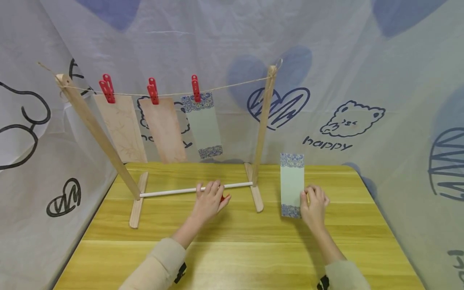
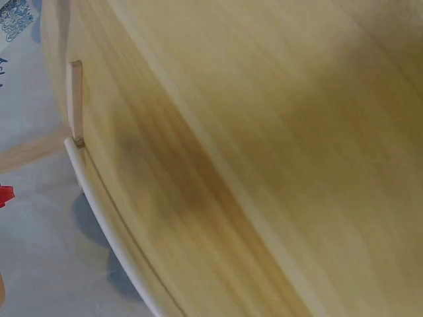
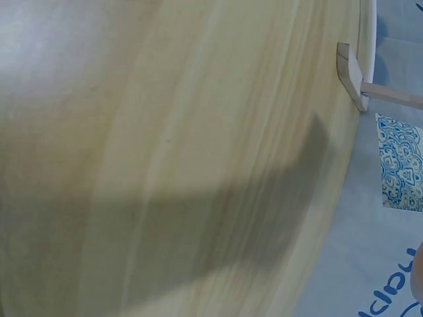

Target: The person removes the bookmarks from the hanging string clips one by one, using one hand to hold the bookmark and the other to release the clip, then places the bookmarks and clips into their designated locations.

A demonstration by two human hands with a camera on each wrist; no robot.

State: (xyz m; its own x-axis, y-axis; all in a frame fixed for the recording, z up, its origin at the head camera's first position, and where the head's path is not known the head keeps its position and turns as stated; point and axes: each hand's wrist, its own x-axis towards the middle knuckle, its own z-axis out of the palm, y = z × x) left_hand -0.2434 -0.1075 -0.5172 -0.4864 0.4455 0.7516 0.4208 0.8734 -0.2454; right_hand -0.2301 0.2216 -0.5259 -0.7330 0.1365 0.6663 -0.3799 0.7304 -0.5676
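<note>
Blue lettering on the cloth (image 1: 232, 34) reads "happy". Your right hand (image 1: 314, 204) pinches the right edge of a blue-bordered card (image 1: 292, 181); your left hand (image 1: 208, 201) holds a mostly hidden red clip (image 1: 225, 198).

Soft light leaves pale glare (image 3: 33, 39) and a broad, soft-edged shadow (image 3: 258, 205) across the right-wrist view's tabletop (image 3: 231, 99).

three cards (image 1: 164, 131) on the line (image 1: 235, 85), fourth card (image 1: 292, 183) right of the rack (image 1: 166, 192), cloth (image 1: 203, 44) behind the table (image 1: 253, 253)
</note>
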